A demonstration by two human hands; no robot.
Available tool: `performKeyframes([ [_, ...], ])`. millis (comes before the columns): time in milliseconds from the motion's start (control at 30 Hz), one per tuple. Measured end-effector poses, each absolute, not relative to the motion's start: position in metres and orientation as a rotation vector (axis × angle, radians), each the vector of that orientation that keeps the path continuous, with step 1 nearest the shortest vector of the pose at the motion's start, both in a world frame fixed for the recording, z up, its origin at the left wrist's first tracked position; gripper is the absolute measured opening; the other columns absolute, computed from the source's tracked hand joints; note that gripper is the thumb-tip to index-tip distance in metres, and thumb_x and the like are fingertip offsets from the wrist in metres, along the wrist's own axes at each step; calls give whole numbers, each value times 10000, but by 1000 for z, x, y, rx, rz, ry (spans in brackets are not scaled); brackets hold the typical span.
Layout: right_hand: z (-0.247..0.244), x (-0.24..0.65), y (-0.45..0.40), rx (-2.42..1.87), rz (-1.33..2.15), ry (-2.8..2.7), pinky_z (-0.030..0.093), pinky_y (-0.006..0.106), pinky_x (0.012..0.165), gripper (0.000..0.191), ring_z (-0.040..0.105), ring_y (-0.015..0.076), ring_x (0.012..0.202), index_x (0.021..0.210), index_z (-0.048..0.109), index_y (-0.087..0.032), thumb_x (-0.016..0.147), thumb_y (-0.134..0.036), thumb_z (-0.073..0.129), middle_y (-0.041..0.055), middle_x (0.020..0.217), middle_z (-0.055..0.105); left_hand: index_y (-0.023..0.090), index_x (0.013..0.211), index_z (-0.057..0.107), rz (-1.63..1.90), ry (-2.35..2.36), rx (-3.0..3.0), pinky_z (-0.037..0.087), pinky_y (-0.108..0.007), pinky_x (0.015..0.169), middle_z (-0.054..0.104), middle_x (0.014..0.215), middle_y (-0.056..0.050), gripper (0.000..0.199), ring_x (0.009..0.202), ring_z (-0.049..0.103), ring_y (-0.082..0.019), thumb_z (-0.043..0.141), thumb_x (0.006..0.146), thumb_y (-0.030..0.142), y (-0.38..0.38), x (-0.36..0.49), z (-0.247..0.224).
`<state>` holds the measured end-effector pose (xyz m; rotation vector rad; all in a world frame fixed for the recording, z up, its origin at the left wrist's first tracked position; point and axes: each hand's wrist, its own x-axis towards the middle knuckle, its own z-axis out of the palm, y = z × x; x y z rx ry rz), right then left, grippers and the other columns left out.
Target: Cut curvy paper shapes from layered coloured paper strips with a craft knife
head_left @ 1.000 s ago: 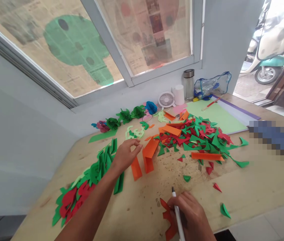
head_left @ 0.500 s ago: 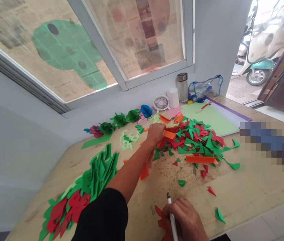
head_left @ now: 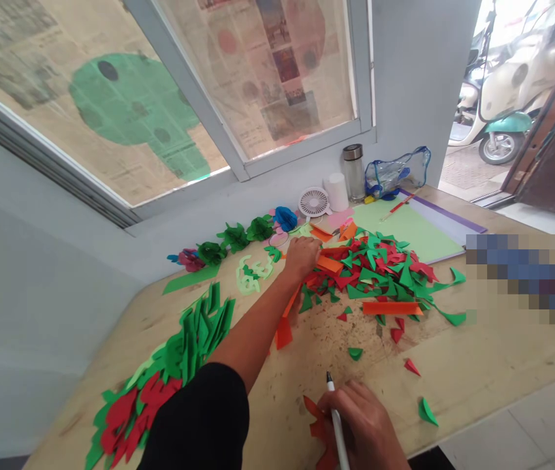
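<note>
My left hand (head_left: 303, 258) reaches to the near-left side of a heap of red and green paper scraps (head_left: 380, 267), fingers bent among orange folded strips (head_left: 329, 264); whether it grips one is hidden. In my right hand (head_left: 363, 421), close to the front edge, is a white pen (head_left: 337, 424) with its dark tip pointing away from me. An orange cut-out (head_left: 324, 434) lies under and beside that hand. Another orange strip (head_left: 284, 333) lies below my left forearm.
Stacked green folded papers (head_left: 204, 326) and red cut-outs (head_left: 119, 418) lie at the left. Paper flowers (head_left: 233, 236), a small fan (head_left: 313, 203), a bottle (head_left: 354, 173) and a clear pouch (head_left: 397, 173) line the back. Light green sheets (head_left: 405, 228) lie behind the heap.
The view has shifted slightly. My left hand stays at the orange strips, and my right hand still holds the pen in nearly the same place.
</note>
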<state>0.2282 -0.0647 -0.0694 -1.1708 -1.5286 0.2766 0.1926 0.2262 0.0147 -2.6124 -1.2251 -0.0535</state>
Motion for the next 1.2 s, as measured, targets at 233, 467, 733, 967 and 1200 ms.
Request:
performKeyframes([
  [233,-71,226,-65,-1165,302,-1494,330,256,577,134,503,145,594,817,534,-229,825,-100,499,-16,646,572,169,1224,573,-140,-1168,-2531,547,-425,895,598,1235,-89,338,1053,619,-210,584,949,366,223,198,10],
  [467,-67,228,-66,-1175,330,-1521,335,260,585,117,501,145,600,836,525,-227,878,-122,495,-16,657,578,156,933,667,-377,-1073,-2433,431,-482,913,675,928,-161,261,985,601,-288,410,939,110,204,179,25],
  [733,-67,229,-69,-1197,353,-1507,359,257,598,139,545,151,637,856,527,-234,894,-105,489,-10,698,626,173,934,645,-564,-1112,-2411,337,-510,954,672,929,-160,291,994,564,-307,359,942,116,197,179,54],
  [967,-63,231,-68,-1197,333,-1535,373,252,595,128,545,144,615,848,536,-228,901,-115,507,-13,677,607,210,791,649,-349,-1083,-2779,404,-388,930,703,800,-32,172,839,628,-204,507,849,134,183,135,83],
  [1200,-69,228,-64,-1168,241,-1516,350,253,562,120,515,139,567,839,545,-222,906,-145,484,-14,630,574,217,926,713,-209,-1172,-3029,490,-316,885,738,988,-36,156,952,663,-197,578,857,254,204,156,58],
])
